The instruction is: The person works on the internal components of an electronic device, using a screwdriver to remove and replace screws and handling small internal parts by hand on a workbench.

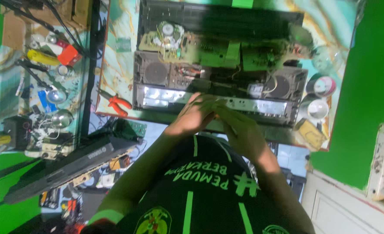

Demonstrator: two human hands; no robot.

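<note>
Grip state: both hands meet at the centre of the frame, over the front edge of an opened audio deck. Left hand has its fingers curled inward against the right hand; whether they close on any object cannot be told. Right hand lies just beside it, fingers extended toward the left hand and touching it; its grip is likewise unclear, since the contact area is dark and blurred.

Audio deck: occupies the upper centre of the frame, lying on a counter with a marbled teal and yellow surface. Its cover is off. A green circuit board with wiring sits across the upper part of the chassis. Two round speaker-like grilles show, one at the left end and one at the right end. A bright reflective front panel strip runs along the near edge, directly beyond the fingertips.

Surroundings: red-handled pliers lie on the counter, left of the deck. Two tape rolls rest near the deck's right end. A black keyboard lies diagonally at lower left. A cluttered side area with small tools and a yellow-handled item fills the upper left. A dark shirt with green stripes fills the lower centre.
</note>
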